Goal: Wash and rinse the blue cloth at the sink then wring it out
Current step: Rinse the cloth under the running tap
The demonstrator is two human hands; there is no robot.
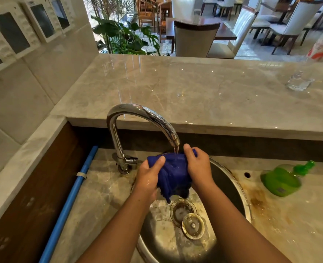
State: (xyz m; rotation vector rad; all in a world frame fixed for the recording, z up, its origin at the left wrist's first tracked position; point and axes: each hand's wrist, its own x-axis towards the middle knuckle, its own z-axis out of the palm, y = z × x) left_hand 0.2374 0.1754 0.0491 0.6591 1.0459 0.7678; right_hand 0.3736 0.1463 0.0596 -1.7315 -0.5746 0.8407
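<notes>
A raised marble bench spans the view behind the sink, with a dining room of chairs and leafy plants beyond it. White-framed panels line the tiled wall on the left. Below the raised ledge, a lower stained bench surrounds the round steel sink. A blue pipe runs along the left edge of this lower bench.

A curved chrome tap rises at the sink's back left, and its spout arches over the basin. Water runs from it onto the blue cloth, which is held bunched above the sink, directly under the spout.

The left hand grips the cloth's left side, with its thumb on top. The right hand curls round the right side, its thumb raised beside the spout. Both hands are wet, and the forearms cross over the basin's near half.

A green bottle lies on its side on the bench right of the sink, well apart from the hands. A clear glass stands on the raised bench at far right. Beneath the cloth, the drain is uncovered, and its round plug rests just beside it.
</notes>
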